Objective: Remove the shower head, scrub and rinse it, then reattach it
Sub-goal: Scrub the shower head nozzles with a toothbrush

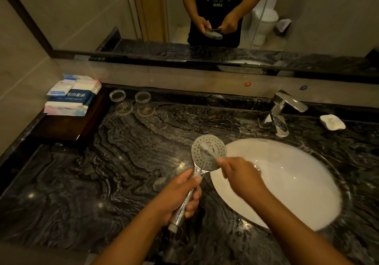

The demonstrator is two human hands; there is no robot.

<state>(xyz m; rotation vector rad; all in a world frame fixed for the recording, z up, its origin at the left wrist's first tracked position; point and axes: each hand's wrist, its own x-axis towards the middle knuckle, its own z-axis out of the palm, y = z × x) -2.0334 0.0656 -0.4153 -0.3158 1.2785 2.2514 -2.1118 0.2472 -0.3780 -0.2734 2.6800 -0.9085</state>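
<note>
A chrome shower head (215, 148) with a round grey spray face is detached and held face up above the dark marble counter, at the left rim of the sink. My left hand (176, 195) grips its chrome handle. My right hand (238, 172) pinches a small white brush (207, 151), and the brush's bristle end lies across the spray face. The brush looks blurred.
A white oval sink (287, 174) lies to the right, with a chrome faucet (281, 111) behind it and a white soap dish (332, 122) further right. Two upturned glasses (131, 98) and stacked packets on a dark tray (71, 98) stand at the back left. A mirror (102, 19) fills the wall.
</note>
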